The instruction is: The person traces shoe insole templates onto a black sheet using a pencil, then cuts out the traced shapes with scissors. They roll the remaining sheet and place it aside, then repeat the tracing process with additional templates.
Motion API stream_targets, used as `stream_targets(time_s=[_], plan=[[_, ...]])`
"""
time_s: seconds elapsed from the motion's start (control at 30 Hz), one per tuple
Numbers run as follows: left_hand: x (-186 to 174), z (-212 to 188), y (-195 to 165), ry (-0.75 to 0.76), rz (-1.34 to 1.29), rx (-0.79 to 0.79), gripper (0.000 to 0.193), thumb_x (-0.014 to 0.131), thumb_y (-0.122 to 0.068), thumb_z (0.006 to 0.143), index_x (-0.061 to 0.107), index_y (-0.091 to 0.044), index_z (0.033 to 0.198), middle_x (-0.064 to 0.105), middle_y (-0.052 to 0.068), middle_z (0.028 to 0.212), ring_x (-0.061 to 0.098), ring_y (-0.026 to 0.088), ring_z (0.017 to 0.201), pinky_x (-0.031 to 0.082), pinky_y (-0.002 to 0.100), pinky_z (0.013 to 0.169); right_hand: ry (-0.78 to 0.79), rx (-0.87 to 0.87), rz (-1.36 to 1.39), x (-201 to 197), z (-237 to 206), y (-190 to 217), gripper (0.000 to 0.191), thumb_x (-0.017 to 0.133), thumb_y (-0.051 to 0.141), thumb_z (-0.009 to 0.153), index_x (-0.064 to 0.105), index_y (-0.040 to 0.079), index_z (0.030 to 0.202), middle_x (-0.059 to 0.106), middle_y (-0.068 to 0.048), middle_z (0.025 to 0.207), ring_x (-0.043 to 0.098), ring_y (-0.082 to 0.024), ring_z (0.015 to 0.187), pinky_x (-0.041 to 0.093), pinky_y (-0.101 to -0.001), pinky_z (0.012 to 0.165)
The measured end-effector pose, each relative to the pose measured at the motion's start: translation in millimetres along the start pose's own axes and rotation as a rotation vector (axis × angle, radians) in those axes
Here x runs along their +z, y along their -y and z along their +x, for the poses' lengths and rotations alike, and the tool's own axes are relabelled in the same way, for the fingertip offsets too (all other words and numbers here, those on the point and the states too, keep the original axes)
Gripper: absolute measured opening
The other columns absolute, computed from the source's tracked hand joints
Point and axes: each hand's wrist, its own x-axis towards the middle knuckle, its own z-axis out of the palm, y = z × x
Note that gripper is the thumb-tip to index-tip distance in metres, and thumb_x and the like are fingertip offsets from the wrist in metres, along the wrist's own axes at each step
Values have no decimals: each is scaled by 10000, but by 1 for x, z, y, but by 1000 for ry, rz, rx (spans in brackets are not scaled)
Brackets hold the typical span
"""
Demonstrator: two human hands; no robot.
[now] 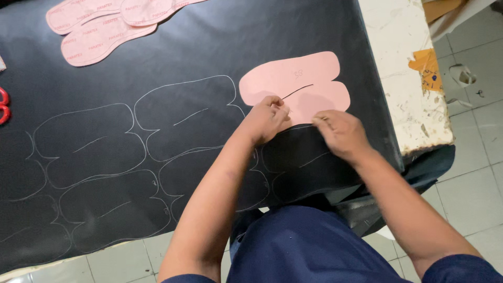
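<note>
Your left hand [268,118] pinches the pink template's [296,84] lower edge, fingers curled; your right hand [340,133], knuckles up, presses beside it on the black sheet [209,47]. Right fingertips hidden, grip unclear; red scissors [4,105] cut off at the frame edge

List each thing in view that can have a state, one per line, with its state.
Pink template: flat on the black sheet, both hands at its lower edge.
Black sheet: spread out, marked with traced outlines.
Left hand: fingers pinched on template.
Right hand: fingertips pressing at template edge.
Pink insoles: overlapping, untouched.

Orange paper label [428,68] on white table [403,94], rt edge.
</note>
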Motion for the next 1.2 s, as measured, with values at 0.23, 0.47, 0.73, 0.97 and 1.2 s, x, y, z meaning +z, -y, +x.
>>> stream_targets(time_s=[0.23,0.47,0.73,0.97,1.2], plan=[[-8,25,13,159,-473,-307,556,485,-425,964,533,-7,1327,702,192,1195,696,294,1057,593,424,850,176,-172,214,57,13,38,126,644,40,889,675,48,1011,692,-136,923,686,-319,858,552,-401,788],[-12,31,20,160,-433,-207,554,468,-451,998,596,8,1281,729,191,1161,705,273,1020,577,387,876,101,-325,257,79,25,52,113,613,16,917,655,72,1006,686,-106,956,676,-326,920,545,-425,851],[4,-31,36,-310,304,608,395,561,-78,857,712,-127,1219,658,85,1393,663,293,1234,539,347,1066,-111,56,137,24,34,26,148,627,136,1043,699,12,1008,729,-132,919,718,-236,827,561,-347,764],[21,-45,31,-365,611,550,493,574,-57,883,646,-142,1364,576,51,1466,604,264,1239,481,384,1064,23,206,306,37,63,4,195,627,172,1027,717,2,1057,771,-100,915,728,-164,811,563,-301,749],[22,-42,33,-370,638,551,529,584,-55,851,648,-144,1368,573,44,1471,612,266,1204,486,379,1058,52,159,351,45,67,6,190,636,183,1019,729,22,1061,764,-97,913,730,-179,811,569,-297,744]])
